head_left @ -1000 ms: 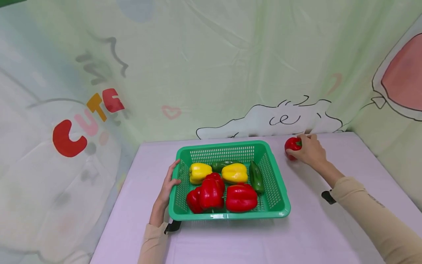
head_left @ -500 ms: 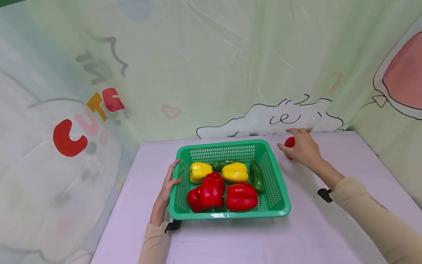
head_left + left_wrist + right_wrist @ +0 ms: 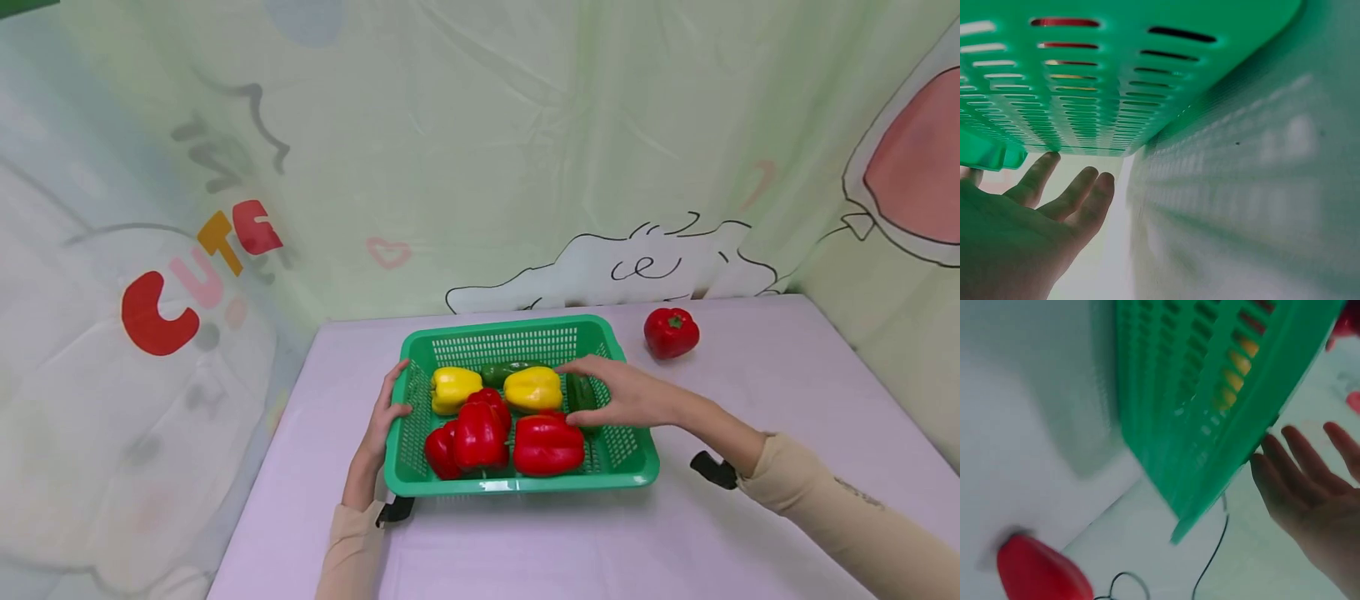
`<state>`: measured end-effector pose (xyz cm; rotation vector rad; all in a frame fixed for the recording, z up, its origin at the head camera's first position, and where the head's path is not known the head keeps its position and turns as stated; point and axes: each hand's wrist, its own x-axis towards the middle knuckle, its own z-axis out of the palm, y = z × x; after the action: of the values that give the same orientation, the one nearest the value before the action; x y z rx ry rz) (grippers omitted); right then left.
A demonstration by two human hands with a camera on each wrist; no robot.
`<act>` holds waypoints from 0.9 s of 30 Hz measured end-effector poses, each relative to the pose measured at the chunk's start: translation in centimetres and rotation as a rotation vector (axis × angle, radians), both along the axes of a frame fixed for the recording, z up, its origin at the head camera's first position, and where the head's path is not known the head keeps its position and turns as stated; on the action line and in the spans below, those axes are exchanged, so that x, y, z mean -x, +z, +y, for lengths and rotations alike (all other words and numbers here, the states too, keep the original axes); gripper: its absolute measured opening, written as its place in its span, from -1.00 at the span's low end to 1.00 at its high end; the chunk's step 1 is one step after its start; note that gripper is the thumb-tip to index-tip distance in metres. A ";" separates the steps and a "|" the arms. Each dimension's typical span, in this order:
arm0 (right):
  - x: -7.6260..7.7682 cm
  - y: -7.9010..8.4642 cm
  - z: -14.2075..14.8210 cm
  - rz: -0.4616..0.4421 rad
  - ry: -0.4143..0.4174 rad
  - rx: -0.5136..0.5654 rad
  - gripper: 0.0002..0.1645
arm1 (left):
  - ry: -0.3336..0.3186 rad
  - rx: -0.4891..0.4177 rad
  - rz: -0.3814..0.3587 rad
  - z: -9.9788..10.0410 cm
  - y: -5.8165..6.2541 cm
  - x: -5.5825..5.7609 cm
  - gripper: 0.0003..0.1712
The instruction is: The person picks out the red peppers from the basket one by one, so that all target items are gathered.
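A green plastic basket [image 3: 517, 485] holds yellow bell peppers [image 3: 533, 390], several red bell peppers [image 3: 548, 445] and two long green vegetables [image 3: 581, 396]. At its left side my left hand [image 3: 381, 417] grips the rim, thumb hooked over the edge; the left wrist view shows its other fingers [image 3: 1088, 194] along the outside wall. My right hand [image 3: 628, 395] reaches over the right rim with fingers spread. Its thumb is by the front red pepper and its fingertips are beside the right yellow one. One more red bell pepper [image 3: 671, 332] sits on the table, behind the right hand.
The basket stands on a table with a pale lilac cover [image 3: 570, 550]. A printed curtain [image 3: 480, 167] hangs behind the table's back edge and along both sides.
My right hand has let go of the red bell pepper at the back right and moved left and nearer, over the basket. The left hand keeps its place on the rim.
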<state>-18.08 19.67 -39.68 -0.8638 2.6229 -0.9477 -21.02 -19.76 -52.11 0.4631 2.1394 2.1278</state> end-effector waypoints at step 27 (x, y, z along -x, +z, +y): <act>-2.1 -0.8 -5.0 -0.100 0.114 -0.043 -0.19 | -0.010 -0.017 0.004 0.0 0.2 -0.1 -0.12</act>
<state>-16.03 14.68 -40.44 -0.9202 2.4717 -0.8783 -20.94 -19.74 -51.88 0.4782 2.1183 2.1431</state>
